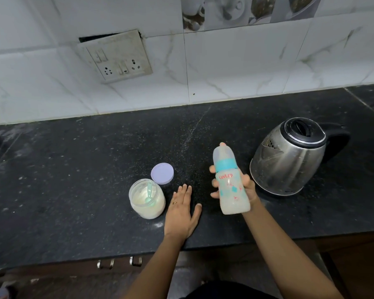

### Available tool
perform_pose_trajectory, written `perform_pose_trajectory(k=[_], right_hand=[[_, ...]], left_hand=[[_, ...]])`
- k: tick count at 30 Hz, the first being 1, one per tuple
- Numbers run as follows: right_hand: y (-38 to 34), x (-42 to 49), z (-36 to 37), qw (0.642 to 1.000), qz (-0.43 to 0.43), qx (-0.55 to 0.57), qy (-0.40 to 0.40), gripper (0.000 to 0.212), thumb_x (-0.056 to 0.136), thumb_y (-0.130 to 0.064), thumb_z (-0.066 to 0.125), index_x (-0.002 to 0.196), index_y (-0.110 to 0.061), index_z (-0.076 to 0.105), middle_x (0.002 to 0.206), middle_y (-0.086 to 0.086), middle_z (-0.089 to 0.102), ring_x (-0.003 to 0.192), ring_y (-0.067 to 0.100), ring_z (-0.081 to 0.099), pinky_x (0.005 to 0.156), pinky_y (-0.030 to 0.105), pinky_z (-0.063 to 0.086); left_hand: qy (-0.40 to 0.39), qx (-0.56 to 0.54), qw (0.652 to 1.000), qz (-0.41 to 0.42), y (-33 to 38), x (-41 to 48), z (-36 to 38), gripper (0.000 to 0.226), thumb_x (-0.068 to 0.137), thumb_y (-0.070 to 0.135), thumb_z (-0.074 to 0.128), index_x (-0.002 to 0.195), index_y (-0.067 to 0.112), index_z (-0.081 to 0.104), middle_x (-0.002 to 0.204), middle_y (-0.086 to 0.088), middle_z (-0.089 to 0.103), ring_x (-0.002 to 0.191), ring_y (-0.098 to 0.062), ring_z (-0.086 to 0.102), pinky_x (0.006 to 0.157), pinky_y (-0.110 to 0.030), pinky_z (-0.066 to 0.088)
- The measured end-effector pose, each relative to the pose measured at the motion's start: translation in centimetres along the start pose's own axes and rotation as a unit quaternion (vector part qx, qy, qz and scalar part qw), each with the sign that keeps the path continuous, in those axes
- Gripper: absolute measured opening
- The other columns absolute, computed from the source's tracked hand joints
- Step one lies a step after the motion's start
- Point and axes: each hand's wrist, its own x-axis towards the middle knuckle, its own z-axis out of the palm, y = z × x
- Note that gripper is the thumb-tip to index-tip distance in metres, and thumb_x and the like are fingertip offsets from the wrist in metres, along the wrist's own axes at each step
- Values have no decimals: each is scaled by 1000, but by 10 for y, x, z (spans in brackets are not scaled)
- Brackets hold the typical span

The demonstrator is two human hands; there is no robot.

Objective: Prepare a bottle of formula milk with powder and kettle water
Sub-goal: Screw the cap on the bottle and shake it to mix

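Steel kettle (289, 156) just beside raised bottle (230, 182); open powder jar (147, 199) left.

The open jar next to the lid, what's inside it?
The jar holds pale powder, with a teal scoop resting in it. Its lid lies on the counter behind it. How deep the powder goes is hidden by the cloudy jar wall.

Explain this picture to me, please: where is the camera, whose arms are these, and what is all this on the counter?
No machine here: a person wears a camera on the head, looking down at their own arms. The right hand holds a capped baby bottle of milky liquid above the black counter. The left hand rests flat and empty on the counter. Beside it stands an open powder jar with a scoop inside; its lid lies behind. A steel kettle stands to the right.
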Motion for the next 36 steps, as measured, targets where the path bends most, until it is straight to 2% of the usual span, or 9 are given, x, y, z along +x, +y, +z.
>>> perform_pose_trajectory(k=[4,9,12,17,21,25,29,33,36], right_hand=[[9,4,11,997,-68,41,4,106,58,-17,92,142,-4,29,118,24,58,102,35,65,81,55,54],[18,-1,16,998,-53,-5,19,87,74,-21,81,136,-7,22,124,19,51,99,29,60,83,47,55],[13,4,22,994,-97,16,44,93,51,-22,95,126,2,46,114,21,61,92,30,68,77,51,56],[7,0,13,997,-60,-10,44,91,72,-20,83,139,-10,22,123,20,53,97,30,62,82,53,54],[9,4,23,991,-108,46,70,88,48,-16,96,122,0,51,111,19,59,91,31,67,74,51,57],[15,-1,20,993,-75,18,91,91,65,-17,87,139,-8,35,118,19,57,93,29,65,77,47,57],[8,0,21,990,-107,56,80,90,47,-15,96,122,1,49,104,22,65,92,31,68,79,51,56],[1,-7,17,996,-79,0,43,101,70,-15,84,146,-13,18,124,19,55,98,30,62,86,49,53],[2,0,27,995,-97,7,35,120,55,-18,93,150,-9,21,121,21,57,98,31,66,82,50,55]], left_hand=[[1,3,1000,-2,-1,1,1,72,91,55,22,150,14,27,158,-4,25,147,-13,12,119,-25,-1],[-1,-1,1000,-1,-1,0,1,73,91,56,22,150,14,27,158,-4,25,147,-13,12,120,-27,1],[1,0,1000,-1,-1,0,1,73,91,55,22,150,13,28,157,-5,26,147,-14,13,120,-27,1],[0,0,1000,-2,0,0,2,73,91,55,22,150,14,28,157,-5,25,147,-14,13,120,-28,2],[3,0,1000,-7,0,1,2,72,91,55,22,150,14,28,157,-4,26,147,-14,14,120,-27,1],[-1,4,1000,-8,-1,0,2,73,91,56,20,150,16,25,158,-3,23,147,-12,11,120,-26,0],[0,7,1000,-8,1,1,2,73,91,56,20,150,14,27,158,-4,25,147,-14,13,120,-28,2],[7,-4,1000,-8,1,0,2,71,91,55,23,149,14,29,157,-4,27,147,-14,14,121,-29,4],[11,-2,1000,-9,1,0,3,71,91,54,23,149,13,30,157,-5,27,147,-14,15,120,-28,3]])
